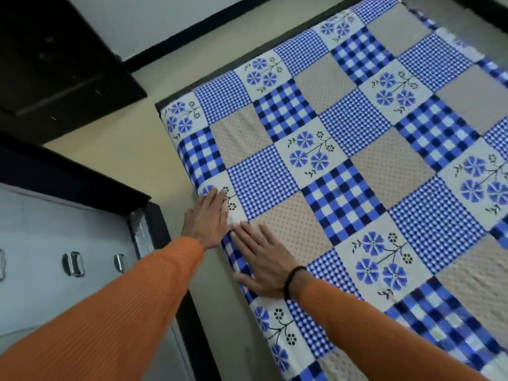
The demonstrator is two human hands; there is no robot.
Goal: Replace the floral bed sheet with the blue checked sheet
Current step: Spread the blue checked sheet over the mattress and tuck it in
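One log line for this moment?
stage: smoothing | blue checked patchwork sheet: spread on bed | left hand: flat at edge | right hand: flat beside it

Both arms reach forward from the lower edge of the view, each in a ribbed orange sleeve that ends at the wrist. The left hand lies palm down with its fingers straight and close together, pointing away from the body and up to the right. The right hand lies palm down just beside it, nearly touching, with its fingers straight and slightly spread, pointing up to the left, and its thumb stretched out to the side. A dark band circles the right wrist, just ahead of the sleeve cuff. Neither hand grips anything.
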